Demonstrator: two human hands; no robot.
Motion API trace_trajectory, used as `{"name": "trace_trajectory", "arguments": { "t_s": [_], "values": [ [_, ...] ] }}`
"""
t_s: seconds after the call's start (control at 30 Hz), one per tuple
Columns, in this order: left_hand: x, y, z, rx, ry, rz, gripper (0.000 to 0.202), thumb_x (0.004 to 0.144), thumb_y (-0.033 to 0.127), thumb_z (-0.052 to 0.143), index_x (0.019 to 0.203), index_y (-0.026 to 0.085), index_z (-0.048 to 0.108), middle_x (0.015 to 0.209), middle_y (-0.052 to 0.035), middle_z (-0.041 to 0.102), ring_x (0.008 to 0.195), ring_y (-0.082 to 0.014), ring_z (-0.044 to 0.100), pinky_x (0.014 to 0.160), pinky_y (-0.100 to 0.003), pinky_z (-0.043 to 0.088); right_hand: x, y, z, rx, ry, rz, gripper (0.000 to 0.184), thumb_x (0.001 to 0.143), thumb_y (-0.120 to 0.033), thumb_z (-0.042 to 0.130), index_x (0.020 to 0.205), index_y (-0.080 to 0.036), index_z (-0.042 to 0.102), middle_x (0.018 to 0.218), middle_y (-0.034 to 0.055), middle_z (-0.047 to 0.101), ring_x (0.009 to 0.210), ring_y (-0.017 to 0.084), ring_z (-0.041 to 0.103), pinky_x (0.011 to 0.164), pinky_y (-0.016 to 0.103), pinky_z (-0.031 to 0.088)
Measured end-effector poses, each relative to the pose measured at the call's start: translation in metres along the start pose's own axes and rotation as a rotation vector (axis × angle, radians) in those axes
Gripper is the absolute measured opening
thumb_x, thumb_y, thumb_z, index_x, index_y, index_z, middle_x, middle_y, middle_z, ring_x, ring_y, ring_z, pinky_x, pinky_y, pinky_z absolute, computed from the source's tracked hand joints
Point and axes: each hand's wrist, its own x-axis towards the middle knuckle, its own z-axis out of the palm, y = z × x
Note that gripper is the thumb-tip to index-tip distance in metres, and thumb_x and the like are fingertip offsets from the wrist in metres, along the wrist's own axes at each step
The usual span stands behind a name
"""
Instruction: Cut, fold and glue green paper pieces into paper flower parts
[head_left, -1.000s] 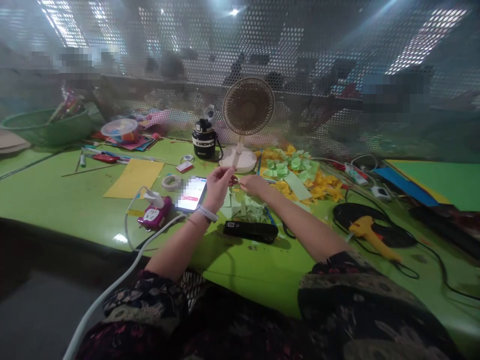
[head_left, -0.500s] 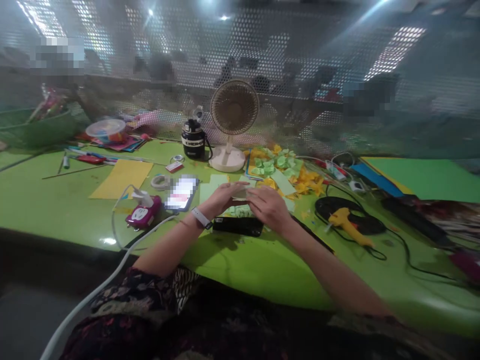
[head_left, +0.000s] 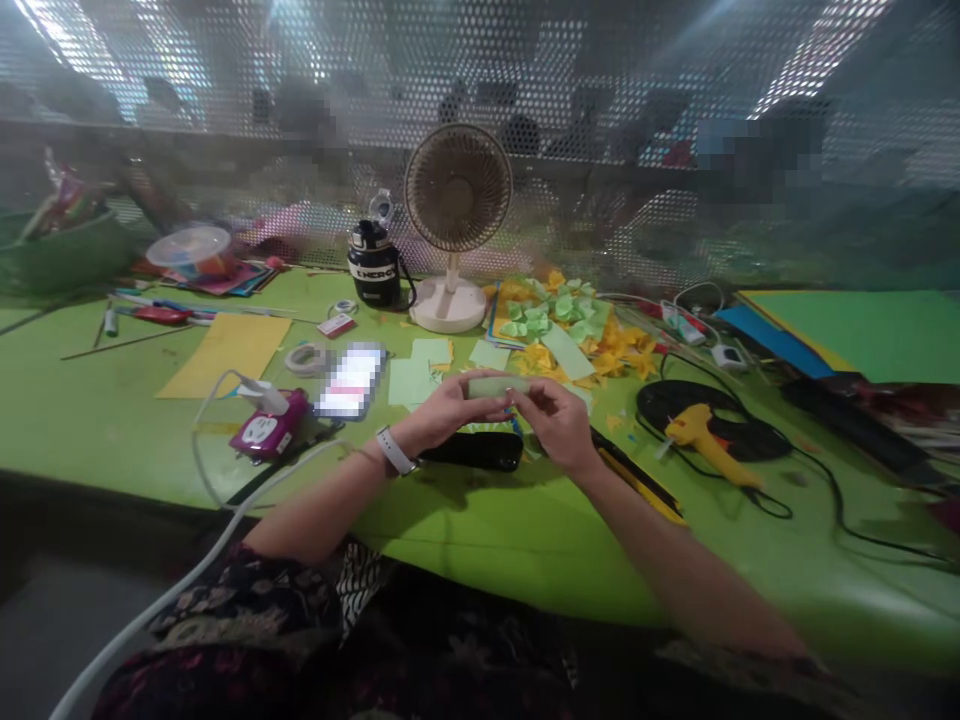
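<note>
A pale green paper strip (head_left: 495,386) is held level between my two hands above the table. My left hand (head_left: 444,408), with a watch at its wrist, grips the strip's left end. The fingers of my right hand (head_left: 556,420) pinch its right end. Just below my hands lies a long black object (head_left: 480,452), perhaps a stapler. Behind them are pale green paper pieces (head_left: 411,380) and a pile of light green (head_left: 551,310) and yellow-orange folded paper shapes (head_left: 626,345). A yellow and black cutter (head_left: 641,480) rests beside my right wrist.
A phone (head_left: 352,380), a tape roll (head_left: 306,358) and a purple power socket (head_left: 270,425) with a white cable stand at left. A fan (head_left: 450,300) and a black jug (head_left: 373,268) stand behind. At right lies a yellow glue gun (head_left: 709,445) with its cord. Coloured sheets (head_left: 862,335) lie beyond.
My fingers have shifted along the paper strip, which now shows longer and flatter between my hands. The view has moved slightly, uncovering more of the cutter.
</note>
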Motion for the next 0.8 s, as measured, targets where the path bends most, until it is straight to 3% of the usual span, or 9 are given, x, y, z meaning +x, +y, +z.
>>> {"name": "trace_trajectory", "arguments": {
  "t_s": [0.1, 0.27, 0.8],
  "values": [
    [-0.0007, -0.0003, 0.0004, 0.007, -0.005, -0.007, 0.045, 0.072, 0.027, 0.084, 0.113, 0.015, 0.070, 0.102, -0.0085, 0.073, 0.094, -0.0177, 0.070, 0.099, -0.042, 0.051, 0.0000, -0.0031, -0.0017, -0.019, -0.019, -0.036, 0.022, 0.082, -0.043, 0.071, 0.083, -0.020, 0.069, 0.082, 0.0020, 0.070, 0.073, 0.017, 0.065, 0.069, 0.031, 0.055],
    [-0.0007, 0.0035, -0.0001, -0.033, -0.030, -0.035, 0.050, 0.075, 0.026, 0.082, 0.121, 0.017, 0.066, 0.097, -0.0076, 0.074, 0.091, -0.0160, 0.070, 0.099, -0.040, 0.051, 0.0003, -0.0060, -0.0022, -0.041, -0.005, -0.031, 0.022, 0.083, -0.040, 0.070, 0.076, -0.020, 0.065, 0.071, -0.0003, 0.066, 0.064, 0.015, 0.061, 0.061, 0.029, 0.053],
    [0.0007, 0.0012, -0.0035, -0.045, -0.096, -0.039, 0.048, 0.080, 0.026, 0.077, 0.125, 0.015, 0.065, 0.105, -0.0120, 0.074, 0.097, -0.0184, 0.071, 0.104, -0.042, 0.047, -0.0010, -0.0082, -0.0019, -0.026, -0.024, -0.015, 0.022, 0.084, -0.039, 0.069, 0.075, -0.020, 0.063, 0.069, -0.0007, 0.065, 0.063, 0.014, 0.061, 0.059, 0.028, 0.053]
  ]
}}
